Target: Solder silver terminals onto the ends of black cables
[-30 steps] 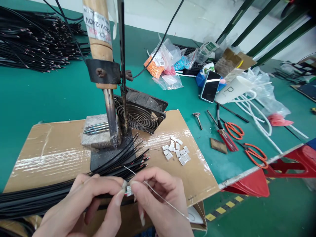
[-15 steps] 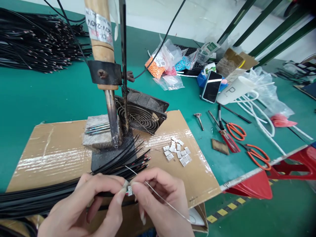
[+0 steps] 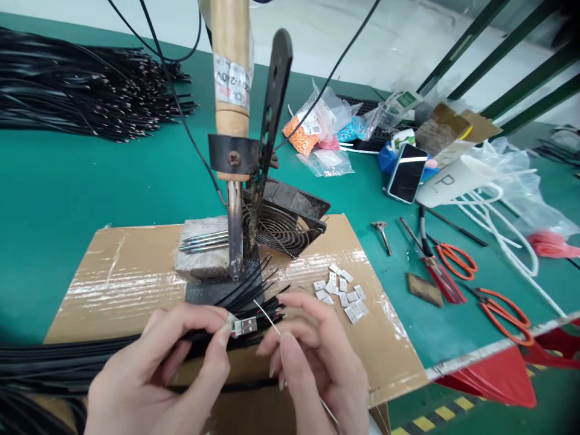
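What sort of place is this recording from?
Likely a cable-assembly workbench: an upright soldering iron, a big bundle of black wires, and small white connector pieces on cardboard.

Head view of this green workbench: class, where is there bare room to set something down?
Green bench mat shows bare between the black wire bundle and the brown cardboard sheet. The cardboard's upper part is bare left of the wooden-handled soldering iron. It is crowded rightward, around the orange-handled scissors and black smartphone.
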The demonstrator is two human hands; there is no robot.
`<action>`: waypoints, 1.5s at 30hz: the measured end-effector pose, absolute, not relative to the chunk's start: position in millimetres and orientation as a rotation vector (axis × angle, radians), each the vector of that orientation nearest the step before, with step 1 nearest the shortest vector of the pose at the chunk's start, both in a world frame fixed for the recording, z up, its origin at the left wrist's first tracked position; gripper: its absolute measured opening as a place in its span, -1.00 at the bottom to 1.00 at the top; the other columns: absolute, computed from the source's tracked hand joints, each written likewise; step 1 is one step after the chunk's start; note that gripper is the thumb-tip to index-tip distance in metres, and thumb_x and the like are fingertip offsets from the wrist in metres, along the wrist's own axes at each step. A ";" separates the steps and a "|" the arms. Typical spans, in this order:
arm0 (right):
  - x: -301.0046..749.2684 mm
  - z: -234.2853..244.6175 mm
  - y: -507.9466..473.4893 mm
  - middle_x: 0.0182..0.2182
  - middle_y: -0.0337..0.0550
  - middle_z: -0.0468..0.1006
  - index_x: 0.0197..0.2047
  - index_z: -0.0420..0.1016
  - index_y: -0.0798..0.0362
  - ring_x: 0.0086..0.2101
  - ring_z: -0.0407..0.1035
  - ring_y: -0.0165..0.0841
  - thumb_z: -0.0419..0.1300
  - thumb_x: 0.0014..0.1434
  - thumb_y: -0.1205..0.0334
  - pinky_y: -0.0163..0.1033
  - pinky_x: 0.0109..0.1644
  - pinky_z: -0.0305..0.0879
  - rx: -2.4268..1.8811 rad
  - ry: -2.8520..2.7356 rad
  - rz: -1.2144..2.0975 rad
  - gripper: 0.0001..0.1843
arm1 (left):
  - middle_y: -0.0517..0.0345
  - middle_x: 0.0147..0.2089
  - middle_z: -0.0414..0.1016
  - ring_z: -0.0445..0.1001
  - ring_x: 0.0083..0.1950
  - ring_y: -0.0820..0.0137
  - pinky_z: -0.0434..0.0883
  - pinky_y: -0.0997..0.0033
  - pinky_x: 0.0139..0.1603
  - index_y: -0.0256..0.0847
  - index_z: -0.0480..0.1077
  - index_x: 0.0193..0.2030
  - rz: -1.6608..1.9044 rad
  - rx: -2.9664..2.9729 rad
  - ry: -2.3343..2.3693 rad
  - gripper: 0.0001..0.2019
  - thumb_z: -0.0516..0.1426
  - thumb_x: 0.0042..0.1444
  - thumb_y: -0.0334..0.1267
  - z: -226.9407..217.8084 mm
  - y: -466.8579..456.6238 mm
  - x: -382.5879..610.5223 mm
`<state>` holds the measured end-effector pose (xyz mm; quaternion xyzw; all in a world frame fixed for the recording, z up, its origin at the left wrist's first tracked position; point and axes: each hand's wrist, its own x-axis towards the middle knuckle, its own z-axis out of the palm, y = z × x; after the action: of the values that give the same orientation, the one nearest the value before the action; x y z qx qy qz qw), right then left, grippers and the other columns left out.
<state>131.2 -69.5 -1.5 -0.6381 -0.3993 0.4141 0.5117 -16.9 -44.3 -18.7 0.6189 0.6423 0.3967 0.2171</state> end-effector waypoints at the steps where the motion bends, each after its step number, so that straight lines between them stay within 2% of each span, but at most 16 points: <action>1: 131.0 -0.8 -68.3 -0.44 -0.34 0.56 -0.04 0.50 -0.12 -0.49 0.33 -0.43 0.14 0.46 0.16 -0.30 -0.40 0.23 -1.547 -0.972 0.980 -0.88 | 0.36 -0.26 0.66 0.66 -0.26 0.44 0.47 0.70 -0.49 0.03 0.50 -0.31 1.107 1.717 1.774 -0.93 0.24 0.22 -0.20 -18.5 -41.6 -17.0; 3: 132.0 -0.8 -64.5 -0.44 -0.32 0.45 -0.28 0.43 -0.08 -0.46 0.31 -0.42 0.17 0.39 0.23 -0.30 -0.39 0.23 -1.542 -1.023 0.934 -0.84 | 0.42 -0.26 0.65 0.63 -0.30 0.52 0.50 0.79 -0.41 0.05 0.50 -0.30 1.119 1.710 1.745 -0.93 0.25 0.22 -0.22 -18.2 -36.3 -17.6; 5: 133.8 -2.1 -59.9 -0.40 -0.28 0.44 -0.41 0.35 -0.05 -0.37 0.37 -0.39 0.22 0.31 0.31 -0.29 -0.31 0.29 -1.499 -1.086 0.883 -0.76 | 0.43 -0.27 0.64 0.63 -0.31 0.56 0.53 0.84 -0.30 0.06 0.50 -0.29 1.128 1.675 1.711 -0.93 0.25 0.22 -0.22 -17.7 -31.7 -18.5; 9: 134.5 -4.2 -53.2 -0.12 -0.18 0.65 -0.42 0.36 -0.05 -0.10 0.55 -0.25 0.26 0.21 0.36 -0.12 0.05 0.41 -1.441 -1.063 0.925 -0.78 | 0.42 -0.32 0.64 0.66 -0.30 0.57 0.55 0.85 -0.21 0.06 0.53 -0.32 1.152 1.579 1.687 -0.93 0.25 0.18 -0.22 -13.8 -23.8 -18.0; 12: 132.7 -3.3 -51.7 0.00 -0.16 0.71 -0.42 0.39 -0.08 0.04 0.59 -0.15 0.26 0.18 0.34 -0.01 0.19 0.40 -1.448 -0.972 1.023 -0.81 | 0.42 -0.37 0.64 0.64 -0.36 0.60 0.53 0.89 -0.22 0.05 0.54 -0.37 1.200 1.550 1.707 -0.93 0.26 0.12 -0.23 -9.1 -18.3 -14.2; 16: 132.8 -0.8 -49.7 0.01 -0.20 0.74 -0.44 0.38 -0.10 0.00 0.63 -0.14 0.28 0.12 0.34 0.00 0.16 0.44 -1.461 -0.987 1.076 -0.81 | 0.41 -0.36 0.64 0.64 -0.35 0.61 0.53 0.89 -0.20 0.05 0.56 -0.39 1.215 1.532 1.745 -0.94 0.26 0.10 -0.19 -4.5 -13.3 -8.8; 21: 136.6 -1.8 -46.3 0.04 -0.07 0.75 -0.43 0.41 -0.10 0.02 0.61 -0.05 0.30 0.15 0.35 0.11 0.23 0.45 -1.494 -1.004 1.013 -0.80 | 0.41 -0.38 0.66 0.65 -0.38 0.60 0.53 0.88 -0.28 0.02 0.56 -0.42 1.224 1.542 1.773 -0.92 0.26 0.08 -0.18 -0.6 -8.8 -5.4; 28: 141.2 -1.9 -40.5 0.01 -0.02 0.77 -0.44 0.48 -0.06 -0.04 0.67 -0.07 0.37 0.13 0.44 0.04 0.12 0.60 -1.419 -1.085 0.963 -0.76 | 0.40 -0.35 0.65 0.64 -0.37 0.58 0.53 0.86 -0.34 0.01 0.54 -0.37 1.228 1.605 1.790 -0.90 0.24 0.16 -0.18 0.9 -7.8 -5.5; 36: 139.8 -0.7 -40.1 0.03 -0.03 0.76 -0.43 0.47 -0.06 0.00 0.66 -0.08 0.37 0.17 0.43 0.03 0.15 0.59 -1.381 -1.059 0.965 -0.76 | 0.46 -0.28 0.63 0.60 -0.33 0.63 0.49 0.92 -0.29 0.05 0.52 -0.28 1.227 1.662 1.739 -0.93 0.24 0.25 -0.21 -2.5 -8.3 -5.1; 45: 132.0 1.1 -43.0 0.06 -0.10 0.74 -0.42 0.44 -0.10 0.03 0.63 -0.05 0.32 0.17 0.37 0.15 0.26 0.47 -1.413 -0.955 1.000 -0.78 | 0.46 -0.23 0.64 0.61 -0.27 0.59 0.51 0.86 -0.29 0.06 0.53 -0.26 1.249 1.622 1.772 -0.94 0.24 0.27 -0.19 -7.6 -10.7 -7.1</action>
<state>132.0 -43.0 1.1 -0.5969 -0.4036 0.4224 0.5499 -7.1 -10.7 -7.6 0.5850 0.6390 0.4505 0.2155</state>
